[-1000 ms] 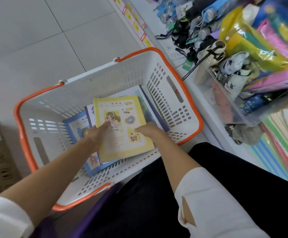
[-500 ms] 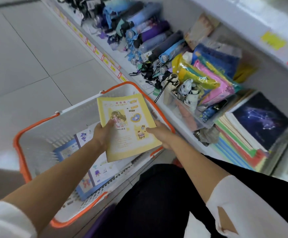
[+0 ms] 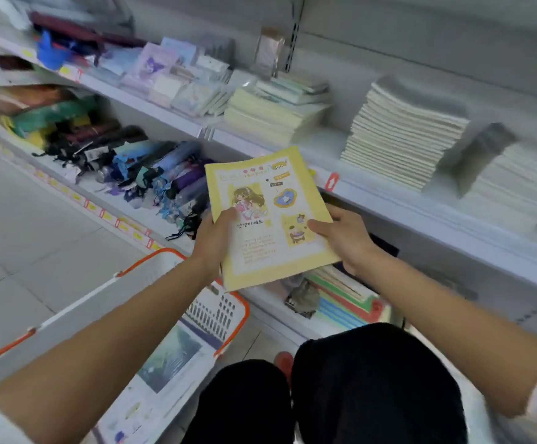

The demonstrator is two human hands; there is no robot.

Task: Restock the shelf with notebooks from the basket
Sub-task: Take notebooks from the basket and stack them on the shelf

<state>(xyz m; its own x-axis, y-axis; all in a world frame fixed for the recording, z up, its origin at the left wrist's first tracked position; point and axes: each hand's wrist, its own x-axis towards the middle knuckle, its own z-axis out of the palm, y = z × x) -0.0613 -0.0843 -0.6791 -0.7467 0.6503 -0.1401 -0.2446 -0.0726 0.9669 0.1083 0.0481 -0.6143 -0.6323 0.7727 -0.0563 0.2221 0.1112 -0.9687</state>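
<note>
Hovering tilted in front of the shelf (image 3: 405, 208) lip, the yellow notebook (image 3: 270, 219) is above the far corner of the basket (image 3: 243, 315). The left grip (image 3: 212, 240) pinches its left edge, thumb on the cover; the right grip (image 3: 345, 237) pinches the right edge likewise. More notebooks (image 3: 168, 357) lie in the basket below. Cream stacks (image 3: 401, 136) sit on the shelf behind, folded umbrellas (image 3: 164, 174) lower left.

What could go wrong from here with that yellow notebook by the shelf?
The left hand and right hand grip the yellow notebook only at its lower sides; it might sag or slip toward the basket. Sliding it in could nudge the tall pale stack, which looks unevenly piled. Its corner may snag the red tag on the shelf edge.
</note>
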